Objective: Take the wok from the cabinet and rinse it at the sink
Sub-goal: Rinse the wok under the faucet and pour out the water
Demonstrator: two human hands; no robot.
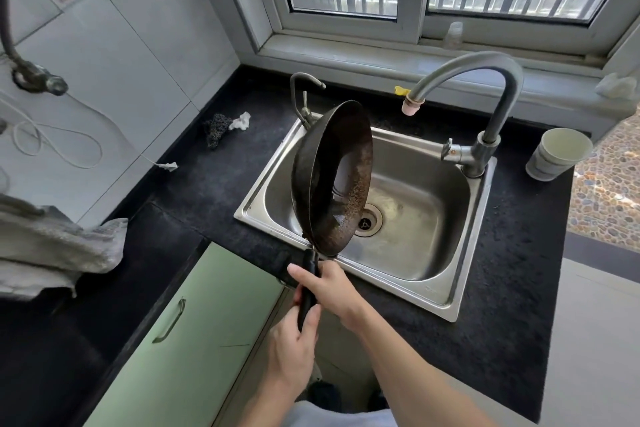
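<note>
The right hand [329,288] was curled round the upper part of the black handle [310,265]. The left hand [294,350] gripped its lower end, at 7 o'clock from the right. From the handle the wok [332,177] rose toward 12 o'clock, tipped on edge, its dark speckled inside facing 3 o'clock, above the left half of the steel sink [433,298]. The tall faucet [491,97] stood at 2 o'clock from the wok, a white cup [557,156] at 3 o'clock, and a dark scrubber [216,128] at 10 o'clock on the black counter [207,191].
</note>
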